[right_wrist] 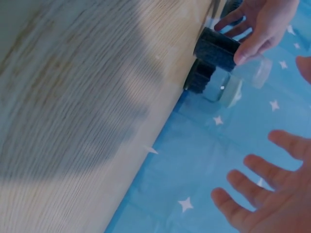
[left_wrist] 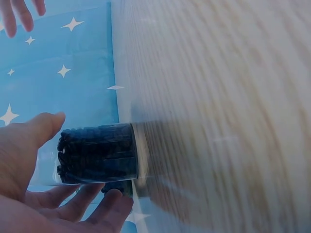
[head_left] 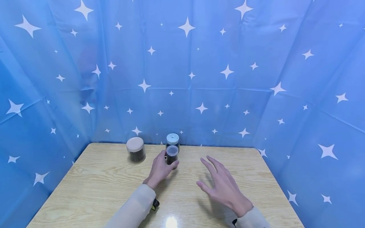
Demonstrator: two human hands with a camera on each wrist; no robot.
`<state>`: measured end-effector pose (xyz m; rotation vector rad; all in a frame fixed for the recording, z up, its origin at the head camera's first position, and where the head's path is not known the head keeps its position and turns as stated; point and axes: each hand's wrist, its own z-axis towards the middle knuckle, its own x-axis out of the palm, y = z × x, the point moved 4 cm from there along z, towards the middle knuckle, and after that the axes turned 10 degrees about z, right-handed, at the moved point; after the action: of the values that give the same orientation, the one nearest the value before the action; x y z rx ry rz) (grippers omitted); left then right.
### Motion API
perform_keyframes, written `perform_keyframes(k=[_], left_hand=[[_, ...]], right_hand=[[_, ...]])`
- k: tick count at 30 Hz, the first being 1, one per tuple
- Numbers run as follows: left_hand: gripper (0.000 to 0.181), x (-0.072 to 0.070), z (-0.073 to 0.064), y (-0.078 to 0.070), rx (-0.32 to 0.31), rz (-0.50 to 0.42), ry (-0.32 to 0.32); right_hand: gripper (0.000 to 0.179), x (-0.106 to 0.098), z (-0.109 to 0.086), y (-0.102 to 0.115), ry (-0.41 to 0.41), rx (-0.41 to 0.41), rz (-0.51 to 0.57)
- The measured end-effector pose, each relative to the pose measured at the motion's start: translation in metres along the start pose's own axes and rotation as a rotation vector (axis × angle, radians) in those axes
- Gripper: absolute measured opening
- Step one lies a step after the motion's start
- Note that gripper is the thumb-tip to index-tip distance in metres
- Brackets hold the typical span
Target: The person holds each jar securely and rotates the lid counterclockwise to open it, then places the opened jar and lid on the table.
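A small clear jar (head_left: 172, 155) with a pale translucent top and dark contents stands on the table. My left hand (head_left: 160, 169) reaches around it from the left, thumb on the near side, fingers beyond. In the left wrist view the thumb (left_wrist: 51, 125) stands apart from the jar (left_wrist: 99, 153), and the loosely spread fingers lie along its other side. Just behind it stands a jar with a light blue lid (head_left: 172, 138), partly hidden by the small one. To the right, my right hand (head_left: 223, 186) hovers over the table with fingers spread, holding nothing.
A wider jar (head_left: 136, 150) with a pale pinkish lid and dark contents stands at the back left of the wood-grain table (head_left: 94, 186). Blue star-patterned curtain (head_left: 182, 63) hangs right behind the table's back edge and along both sides.
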<state>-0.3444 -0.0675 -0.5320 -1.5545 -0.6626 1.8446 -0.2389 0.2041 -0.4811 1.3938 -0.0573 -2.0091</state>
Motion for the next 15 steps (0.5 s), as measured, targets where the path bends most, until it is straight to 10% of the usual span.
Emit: perform_keyframes(k=[15], left_hand=[[0.062, 0.0047, 0.0034, -0.0006, -0.006, -0.012, 0.001]], right_hand=[[0.087, 0.0066, 0.0070, 0.0064, 0.017, -0.008, -0.008]])
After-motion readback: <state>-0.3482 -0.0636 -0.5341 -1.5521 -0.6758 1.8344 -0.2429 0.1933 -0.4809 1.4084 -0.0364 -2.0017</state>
